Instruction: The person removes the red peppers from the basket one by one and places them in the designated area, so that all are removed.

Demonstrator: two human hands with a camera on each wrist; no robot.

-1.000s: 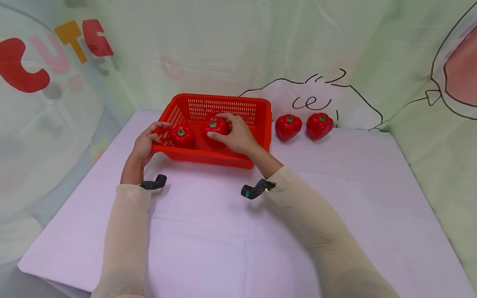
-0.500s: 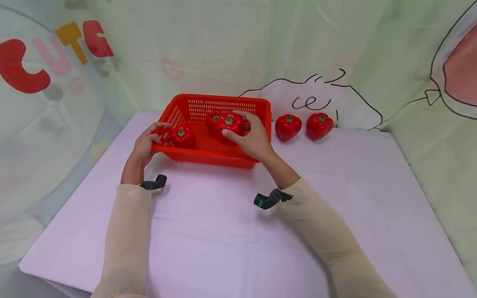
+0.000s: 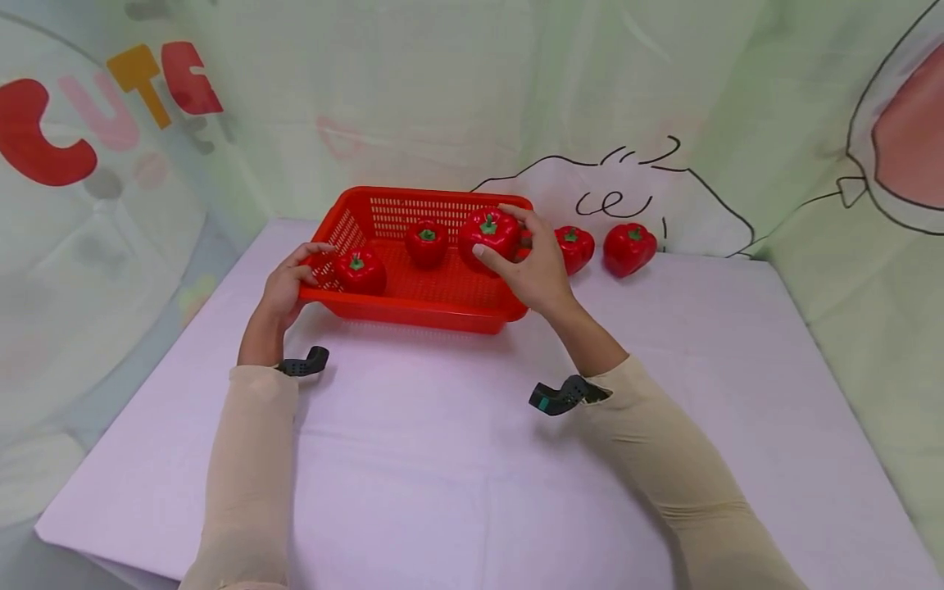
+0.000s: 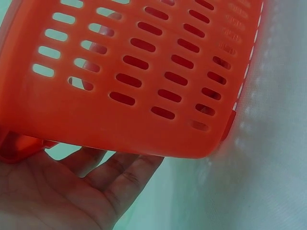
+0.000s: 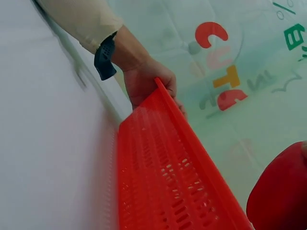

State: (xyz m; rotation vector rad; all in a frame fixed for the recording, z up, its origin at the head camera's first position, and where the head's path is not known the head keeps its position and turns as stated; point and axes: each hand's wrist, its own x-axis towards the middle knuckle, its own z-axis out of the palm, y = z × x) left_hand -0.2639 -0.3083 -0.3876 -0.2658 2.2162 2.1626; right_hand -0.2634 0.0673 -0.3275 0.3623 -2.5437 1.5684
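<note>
One red bell pepper lies in the near left corner of the red plastic basket, and a second pepper lies toward its back wall. The basket stands by the far edge of the table, near the far left corner. The left hand grips the basket's near left corner, fingers bent over the rim. At the basket's right end, the right hand holds a third pepper between thumb and fingers, parted to its width. Right of the basket, along the far edge, sit a fourth pepper, partly hidden by that hand, and a fifth pepper.
</note>
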